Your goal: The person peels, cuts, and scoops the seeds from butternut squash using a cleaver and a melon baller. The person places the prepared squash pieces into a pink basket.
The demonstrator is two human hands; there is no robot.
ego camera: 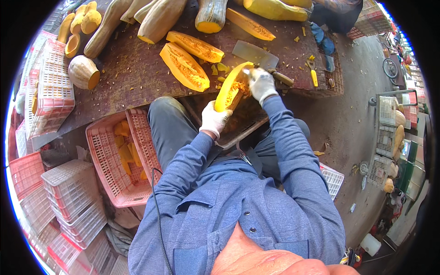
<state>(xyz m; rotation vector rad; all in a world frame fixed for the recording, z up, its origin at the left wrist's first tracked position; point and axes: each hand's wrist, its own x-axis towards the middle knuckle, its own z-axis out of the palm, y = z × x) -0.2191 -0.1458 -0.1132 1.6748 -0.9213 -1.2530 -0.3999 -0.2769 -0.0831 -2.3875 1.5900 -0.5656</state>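
My left hand (215, 118), in a white knit glove, grips the near end of a cut squash piece (227, 92), its hollow showing stringy orange pulp and seeds. At the far end is my gloved right hand (262, 84), closed around a small metal tool (246, 71) that is mostly hidden and blurred. Loose pulp hangs beside that hand. Just beyond lies a cleaver (254, 54) with a wooden handle (282, 77). Two seeded squash pieces, one nearer (184, 67) and one farther (196, 46), rest on the wooden table (130, 77) to the left.
Whole and cut squashes (161, 20) line the table's far side. A yellow-handled peeler (313, 74) lies at the right edge. Below left, a pink plastic crate (103, 165) holds squash pieces. A tray (240, 132) sits between my knees. Stacked crates (72, 192) stand left; a loaded cart (386, 137) stands right.
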